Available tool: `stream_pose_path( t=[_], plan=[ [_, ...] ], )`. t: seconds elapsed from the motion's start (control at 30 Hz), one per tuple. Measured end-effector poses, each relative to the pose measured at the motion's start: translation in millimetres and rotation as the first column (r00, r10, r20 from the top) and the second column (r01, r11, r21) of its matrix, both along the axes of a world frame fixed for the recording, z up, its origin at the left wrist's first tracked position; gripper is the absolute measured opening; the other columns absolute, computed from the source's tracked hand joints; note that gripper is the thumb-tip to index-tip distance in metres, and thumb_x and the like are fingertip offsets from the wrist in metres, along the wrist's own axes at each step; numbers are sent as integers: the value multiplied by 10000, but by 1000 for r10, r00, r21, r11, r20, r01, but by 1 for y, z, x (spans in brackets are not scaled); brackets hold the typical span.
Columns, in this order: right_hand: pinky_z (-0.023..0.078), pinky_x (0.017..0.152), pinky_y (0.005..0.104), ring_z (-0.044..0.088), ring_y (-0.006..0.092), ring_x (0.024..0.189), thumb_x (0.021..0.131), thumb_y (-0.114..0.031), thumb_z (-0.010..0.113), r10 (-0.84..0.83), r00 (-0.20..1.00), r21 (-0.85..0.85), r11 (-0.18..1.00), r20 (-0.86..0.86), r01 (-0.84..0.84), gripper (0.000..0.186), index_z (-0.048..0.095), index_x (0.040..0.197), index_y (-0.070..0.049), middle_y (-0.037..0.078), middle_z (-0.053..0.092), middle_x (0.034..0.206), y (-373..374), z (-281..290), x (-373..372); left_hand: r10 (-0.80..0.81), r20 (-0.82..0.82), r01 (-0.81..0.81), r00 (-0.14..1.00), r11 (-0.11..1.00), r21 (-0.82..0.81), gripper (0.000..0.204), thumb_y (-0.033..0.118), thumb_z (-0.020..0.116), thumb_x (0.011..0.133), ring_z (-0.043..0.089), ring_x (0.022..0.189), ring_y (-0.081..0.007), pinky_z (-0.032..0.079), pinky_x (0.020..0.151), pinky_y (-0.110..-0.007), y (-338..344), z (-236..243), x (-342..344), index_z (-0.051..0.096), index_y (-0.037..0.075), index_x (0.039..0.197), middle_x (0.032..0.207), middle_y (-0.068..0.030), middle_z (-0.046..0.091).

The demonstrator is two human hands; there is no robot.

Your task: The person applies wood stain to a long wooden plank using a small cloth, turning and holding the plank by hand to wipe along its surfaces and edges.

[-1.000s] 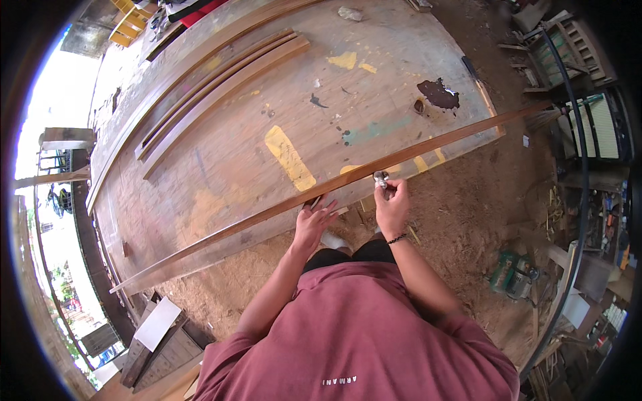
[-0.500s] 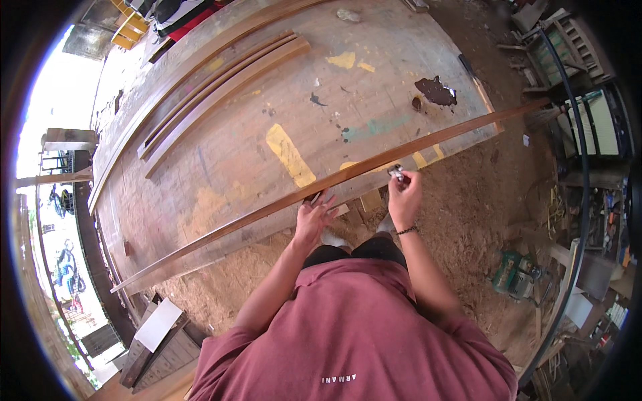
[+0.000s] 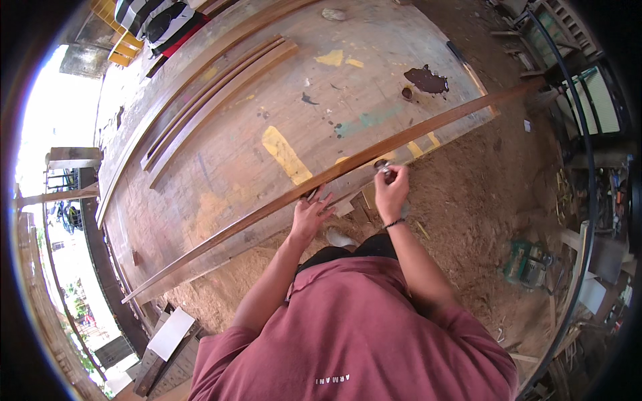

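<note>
Right hand (image 3: 391, 189), closed on a small metal tool (image 3: 383, 167), was held against the long wooden strip (image 3: 334, 175), steadied at nine o'clock by the flat, spread left hand (image 3: 311, 212); work appeared midway.

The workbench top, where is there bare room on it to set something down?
On the workbench, the widest bare stretch runs between the stacked strips at the far side and the long wooden strip along the near edge. The near edge is crowded: left hand rests there, right hand holds a small tool.

No packages, labels, signs or screens clearly visible anywhere in view
</note>
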State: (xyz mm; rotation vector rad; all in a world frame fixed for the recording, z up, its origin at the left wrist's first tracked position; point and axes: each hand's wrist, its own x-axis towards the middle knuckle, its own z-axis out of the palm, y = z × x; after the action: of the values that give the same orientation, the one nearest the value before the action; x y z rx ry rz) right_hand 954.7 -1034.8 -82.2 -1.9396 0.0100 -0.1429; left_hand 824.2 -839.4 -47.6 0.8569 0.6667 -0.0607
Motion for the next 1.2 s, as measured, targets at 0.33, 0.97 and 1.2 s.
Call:
stream_pose_path(
  t=[0.33, 0.97, 1.2],
  plan=[
    [516, 797, 409, 622, 290, 859, 898, -50, 709, 147, 986, 78, 985, 74, -153, 219, 545, 1036, -3, 148, 598, 952, 37, 17, -26, -17, 24, 16, 1000, 999, 37, 427, -94, 478, 994, 399, 1503, -406, 480, 1132, -581, 2, -6, -2, 348, 48, 1375, 1721, -183, 206],
    [482, 931, 480, 577, 387, 1065, 930, 30, 606, 485, 858, -448, 813, 169, -372, 162, 617, 1089, 5, 178, 584, 1062, 38, 70, -1, -84, 66, 79, 994, 994, 80, 722, -30, 510, 1025, 463, 1465, -288, 494, 1118, -445, 4, -16, -3, 197, 186, 1639, 1694, -78, 326],
    [506, 982, 445, 586, 346, 1084, 973, -65, 563, 723, 674, -470, 652, 149, -595, 157, 644, 1094, -6, 169, 600, 1093, 96, 74, -44, -73, 94, 67, 993, 996, 63, 567, -1, 520, 1044, 574, 1322, -222, 548, 1037, -385, 11, -56, -13, 346, 113, 1572, 1642, -77, 406]
  ],
)
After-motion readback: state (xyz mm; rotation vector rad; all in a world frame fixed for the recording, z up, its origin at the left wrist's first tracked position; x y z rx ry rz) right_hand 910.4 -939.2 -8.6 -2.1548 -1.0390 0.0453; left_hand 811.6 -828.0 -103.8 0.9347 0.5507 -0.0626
